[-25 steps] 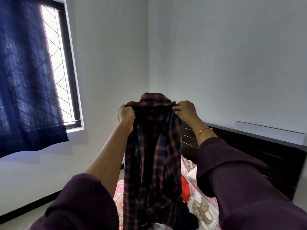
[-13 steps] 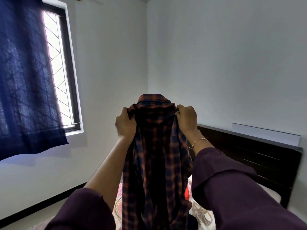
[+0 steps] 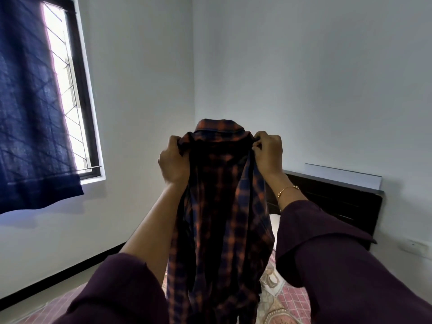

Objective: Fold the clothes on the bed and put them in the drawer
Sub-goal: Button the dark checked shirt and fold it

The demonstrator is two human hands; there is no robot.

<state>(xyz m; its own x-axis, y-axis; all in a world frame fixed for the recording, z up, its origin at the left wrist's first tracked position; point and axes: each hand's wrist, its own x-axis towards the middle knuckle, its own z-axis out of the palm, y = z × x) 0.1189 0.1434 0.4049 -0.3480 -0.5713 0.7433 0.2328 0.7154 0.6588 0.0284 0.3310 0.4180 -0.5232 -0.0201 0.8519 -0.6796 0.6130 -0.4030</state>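
A dark blue and orange checked shirt (image 3: 222, 218) hangs upright in front of me, collar at the top. My left hand (image 3: 174, 160) grips its left shoulder and my right hand (image 3: 267, 152) pinches its right shoulder near the collar. The shirt's lower part drops down over the bed (image 3: 287, 298), which has a pink patterned cover. The shirt hides most of the bed behind it. No drawer is in view.
A dark wooden headboard (image 3: 339, 199) stands against the right wall. On the left is a window (image 3: 67, 90) with a dark blue curtain (image 3: 28, 108). White walls meet in the corner straight ahead. A wall socket (image 3: 413, 245) sits low at the right.
Both hands have lifted the shirt higher and my view has tilted up. The shirt hangs more spread out, and the red garment on the bed is no longer visible.
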